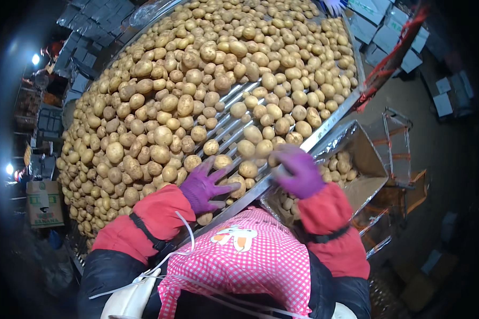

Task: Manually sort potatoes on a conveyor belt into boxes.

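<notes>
A large heap of potatoes [185, 105] covers a sloping bed of metal bars [233, 101], which shows through in the middle. My left hand [207, 185], in a purple knitted glove, rests with spread fingers on potatoes by the near edge. Blurred by motion, my right hand [301, 173] in a matching glove is at the metal rim [327, 125], its fingertips beside potatoes. Whether it grips one cannot be made out. Below the right forearm stands a carton [369, 159] with a silvery lining, partly filled with potatoes [339, 165].
A post [399, 52] wrapped in red strips rises at the right rim. Another person's gloved hand [334, 6] shows at the far end. White cartons [383, 30] are stacked beyond. A metal-framed cart [397, 145] stands right; a printed carton [44, 205] sits left.
</notes>
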